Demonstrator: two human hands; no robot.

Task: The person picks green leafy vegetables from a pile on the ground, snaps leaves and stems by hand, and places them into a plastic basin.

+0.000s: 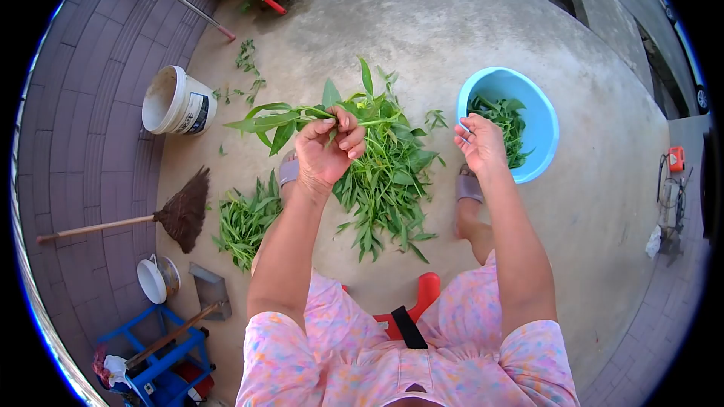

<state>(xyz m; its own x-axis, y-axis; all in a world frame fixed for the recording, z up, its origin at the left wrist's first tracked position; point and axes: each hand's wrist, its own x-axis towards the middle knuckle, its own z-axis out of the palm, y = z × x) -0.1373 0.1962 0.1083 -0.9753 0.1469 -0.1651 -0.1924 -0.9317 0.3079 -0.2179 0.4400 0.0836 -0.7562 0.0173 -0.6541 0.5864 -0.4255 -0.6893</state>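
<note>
We note left hand (328,143) pinching leafy stems (280,118), likely for steadiness; right hand (483,143) curled by left rim of basin (541,132), grip unclear.

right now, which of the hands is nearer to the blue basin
Right. The right hand is at the left side of the blue basin, overlapping its rim in view; the left hand is farther left, holding a leafy stem.
</note>
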